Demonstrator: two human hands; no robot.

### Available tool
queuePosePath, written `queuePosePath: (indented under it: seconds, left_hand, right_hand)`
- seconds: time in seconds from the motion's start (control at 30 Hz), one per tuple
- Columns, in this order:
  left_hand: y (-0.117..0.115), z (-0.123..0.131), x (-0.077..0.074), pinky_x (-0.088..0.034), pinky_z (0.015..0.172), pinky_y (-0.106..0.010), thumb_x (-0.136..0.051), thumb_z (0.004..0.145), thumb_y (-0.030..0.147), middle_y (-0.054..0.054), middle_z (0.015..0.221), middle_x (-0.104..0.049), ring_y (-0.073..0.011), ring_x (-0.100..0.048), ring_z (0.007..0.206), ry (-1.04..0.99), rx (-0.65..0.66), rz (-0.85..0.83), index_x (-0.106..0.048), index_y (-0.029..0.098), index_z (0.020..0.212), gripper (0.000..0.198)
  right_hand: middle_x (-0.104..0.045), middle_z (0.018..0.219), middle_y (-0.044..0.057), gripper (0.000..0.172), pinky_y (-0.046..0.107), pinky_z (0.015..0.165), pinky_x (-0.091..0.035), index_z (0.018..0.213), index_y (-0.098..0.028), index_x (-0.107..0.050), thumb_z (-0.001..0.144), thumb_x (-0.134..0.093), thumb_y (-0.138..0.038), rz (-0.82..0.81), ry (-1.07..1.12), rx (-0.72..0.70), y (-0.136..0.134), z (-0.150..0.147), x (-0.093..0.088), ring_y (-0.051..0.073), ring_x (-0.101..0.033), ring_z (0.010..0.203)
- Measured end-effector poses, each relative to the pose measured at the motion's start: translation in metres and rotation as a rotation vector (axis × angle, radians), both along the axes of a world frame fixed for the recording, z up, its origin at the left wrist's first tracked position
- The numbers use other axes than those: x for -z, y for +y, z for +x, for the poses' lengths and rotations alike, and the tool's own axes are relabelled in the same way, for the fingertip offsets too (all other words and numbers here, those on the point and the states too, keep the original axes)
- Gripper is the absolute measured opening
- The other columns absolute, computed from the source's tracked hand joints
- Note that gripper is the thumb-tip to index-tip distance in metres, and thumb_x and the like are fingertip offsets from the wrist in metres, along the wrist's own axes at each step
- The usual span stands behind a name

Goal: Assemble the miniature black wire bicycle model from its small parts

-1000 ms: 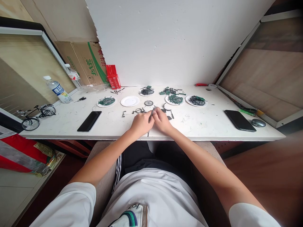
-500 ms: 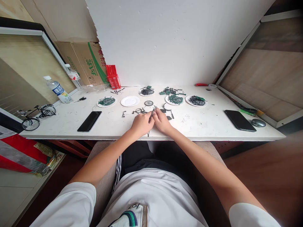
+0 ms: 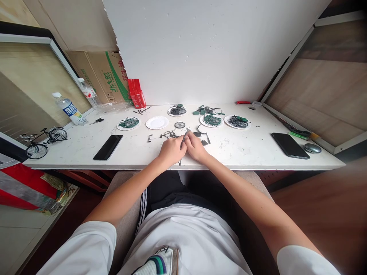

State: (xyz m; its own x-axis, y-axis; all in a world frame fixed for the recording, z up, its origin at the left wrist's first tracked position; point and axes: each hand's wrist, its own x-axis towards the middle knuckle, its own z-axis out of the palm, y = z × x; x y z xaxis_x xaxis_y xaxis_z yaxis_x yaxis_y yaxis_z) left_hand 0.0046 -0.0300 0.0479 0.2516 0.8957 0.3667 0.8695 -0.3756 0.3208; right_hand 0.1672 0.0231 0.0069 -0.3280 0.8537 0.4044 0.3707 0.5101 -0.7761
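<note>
- Hands: two. The left hand (image 3: 172,150) is closed around one slim dark part (image 3: 183,140); the right hand (image 3: 197,148) is curled against it, and whether its fingertips grip anything cannot be told.
- Part location: between both hands, near the front edge of the white table (image 3: 246,152).
- Part orientation: long axis oblique, running away from the person and slightly to the right; upper end at the thumbs.
- Plates: five white plates (image 3: 157,122), four bearing green or dark pieces.
- Loose wheel (image 3: 179,125): one, lying flat beyond the hands.
- Assembled model bicycle (image 3: 43,141): one, at far left.
- Phones (image 3: 108,147): two, one per side.
- Bottles (image 3: 70,109): two, at left.
</note>
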Motion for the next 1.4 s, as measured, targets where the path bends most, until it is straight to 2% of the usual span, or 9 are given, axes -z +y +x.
queuePosePath:
  seconds: [0.4, 1.0, 1.4]
  left_hand:
    - [-0.0014, 0.0022, 0.0004, -0.057, 0.083, -0.036, -0.048, 0.110, 0.025, -0.013, 0.099, -0.083, -0.0292, -0.079, 0.091, 0.063, -0.015, -0.018, -0.074, 0.015, 0.135, 0.038]
    - [-0.0009, 0.0023, 0.0021, -0.058, 0.084, -0.035, -0.047, 0.109, 0.024, -0.013, 0.101, -0.084, -0.0287, -0.080, 0.093, 0.084, -0.020, -0.019, -0.073, 0.015, 0.136, 0.038]
    - [0.0008, 0.0030, 0.0087, -0.059, 0.084, -0.035, -0.046, 0.110, 0.026, -0.013, 0.104, -0.084, -0.0282, -0.080, 0.093, 0.093, -0.034, -0.010, -0.072, 0.017, 0.137, 0.039]
  right_hand:
    - [-0.060, 0.082, 0.003, 0.032, 0.040, 0.076, -0.045, 0.090, -0.029, -0.037, 0.111, -0.038, -0.053, -0.006, -0.015, 0.006, 0.0010, 0.0004, 0.0017, 0.026, -0.056, 0.076]
    - [-0.060, 0.081, 0.002, 0.029, 0.040, 0.074, -0.044, 0.089, -0.029, -0.038, 0.109, -0.040, -0.050, 0.000, -0.019, 0.011, 0.0024, 0.0003, 0.0021, 0.025, -0.055, 0.075]
    - [-0.060, 0.080, 0.002, 0.026, 0.040, 0.075, -0.045, 0.089, -0.029, -0.039, 0.107, -0.041, -0.047, -0.014, -0.007, 0.014, 0.0041, 0.0001, 0.0043, 0.025, -0.056, 0.075]
